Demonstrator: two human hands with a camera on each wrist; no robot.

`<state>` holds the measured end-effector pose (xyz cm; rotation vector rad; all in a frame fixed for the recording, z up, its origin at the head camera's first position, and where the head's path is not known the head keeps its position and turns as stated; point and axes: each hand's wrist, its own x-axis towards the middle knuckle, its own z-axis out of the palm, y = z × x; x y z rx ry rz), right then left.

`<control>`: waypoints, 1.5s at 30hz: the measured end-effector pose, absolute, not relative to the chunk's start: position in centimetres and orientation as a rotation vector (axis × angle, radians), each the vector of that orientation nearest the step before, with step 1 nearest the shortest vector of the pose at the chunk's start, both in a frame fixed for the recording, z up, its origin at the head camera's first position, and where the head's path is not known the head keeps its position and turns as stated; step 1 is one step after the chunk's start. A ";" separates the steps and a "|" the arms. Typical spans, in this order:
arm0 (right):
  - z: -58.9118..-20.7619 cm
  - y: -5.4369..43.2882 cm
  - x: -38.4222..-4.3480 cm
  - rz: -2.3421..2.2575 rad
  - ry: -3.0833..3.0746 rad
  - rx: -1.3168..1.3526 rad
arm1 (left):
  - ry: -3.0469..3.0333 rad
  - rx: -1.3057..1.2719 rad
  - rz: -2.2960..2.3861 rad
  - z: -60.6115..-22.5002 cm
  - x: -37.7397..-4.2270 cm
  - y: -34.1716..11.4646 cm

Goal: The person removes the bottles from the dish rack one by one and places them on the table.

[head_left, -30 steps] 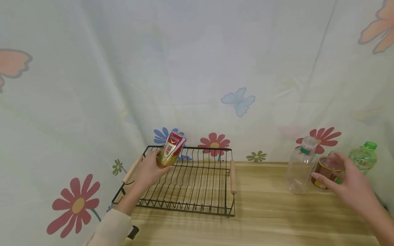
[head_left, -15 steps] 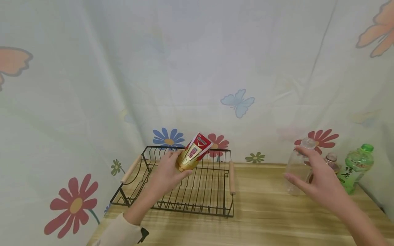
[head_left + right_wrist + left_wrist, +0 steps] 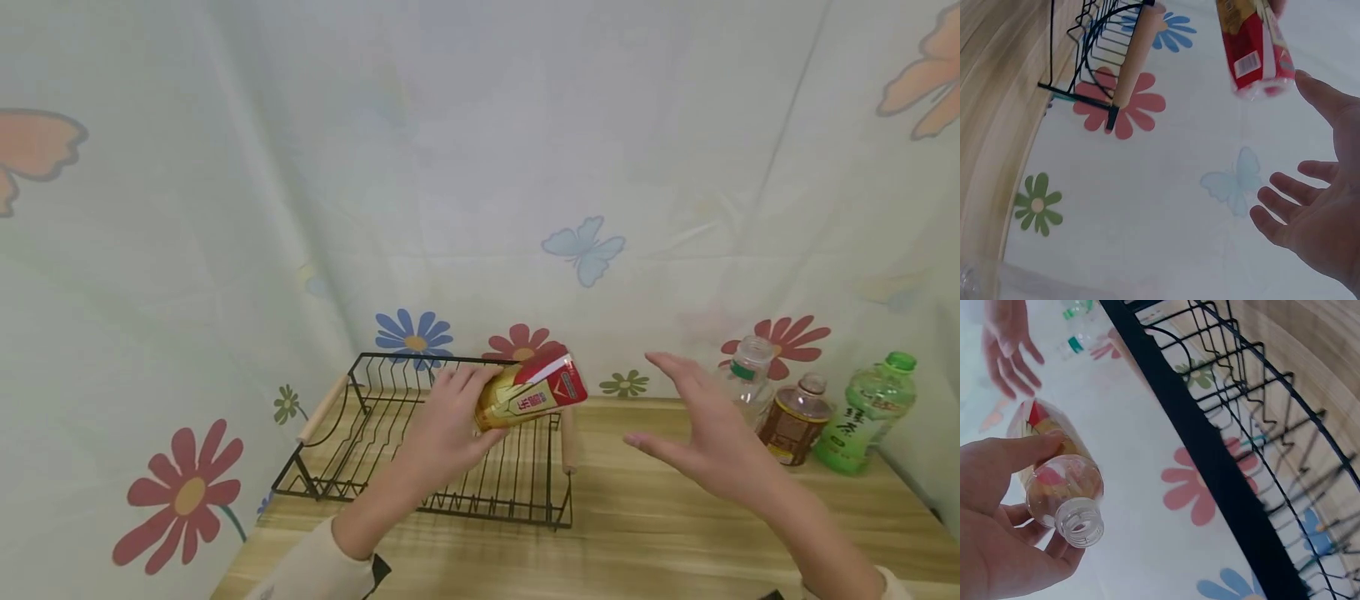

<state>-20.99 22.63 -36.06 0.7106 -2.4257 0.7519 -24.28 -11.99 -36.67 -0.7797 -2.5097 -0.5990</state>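
My left hand (image 3: 450,425) grips a plastic bottle (image 3: 532,387) with a red and gold label, above the wire dish rack (image 3: 480,467). The bottle lies tilted in the air, its base pointing right. In the left wrist view its clear, uncapped neck (image 3: 1082,522) faces the camera. To the right of the bottle is my right hand (image 3: 712,433), thumb and fingers spread with nothing between them. From the right wrist view, the bottle's base (image 3: 1263,87) appears close to the right thumb; whether they touch I cannot tell.
At the table's right stand a clear bottle (image 3: 750,367), a brown-labelled bottle (image 3: 795,425) and a green bottle (image 3: 862,417). The black rack has wooden handles (image 3: 567,433). Behind the wooden table (image 3: 637,542) hangs a flowered curtain (image 3: 480,167).
My left hand has carried the bottle rightward over the rack, tipping its base from upward to the right. My right hand has moved left, away from the standing bottles, towards it.
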 end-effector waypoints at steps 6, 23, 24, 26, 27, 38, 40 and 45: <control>-35.8 20.8 -21.3 0.688 -2.399 0.790 | -2.528 -0.823 -0.548 -36.3 -24.1 -10.0; -35.7 19.1 -21.9 0.421 -2.314 0.953 | -2.585 -1.013 -0.362 -35.2 -23.2 -7.1; -35.7 19.0 -21.9 0.411 -2.314 0.952 | -2.579 -1.014 -0.359 -35.2 -23.2 -7.0; -35.8 19.0 -21.9 0.398 -2.326 0.955 | -2.568 -1.015 -0.359 -35.3 -23.2 -6.8; -35.8 18.9 -22.0 0.392 -2.335 0.957 | -2.561 -1.015 -0.362 -35.4 -23.2 -6.7; -36.2 18.9 -21.9 0.318 -2.402 0.949 | -2.480 -1.029 -0.321 -36.5 -23.2 -5.5; -36.3 18.9 -21.9 0.319 -2.404 0.948 | -2.478 -1.026 -0.311 -36.5 -23.2 -5.4; -36.5 18.8 -22.0 0.313 -2.415 0.942 | -2.471 -1.027 -0.305 -36.7 -23.2 -5.2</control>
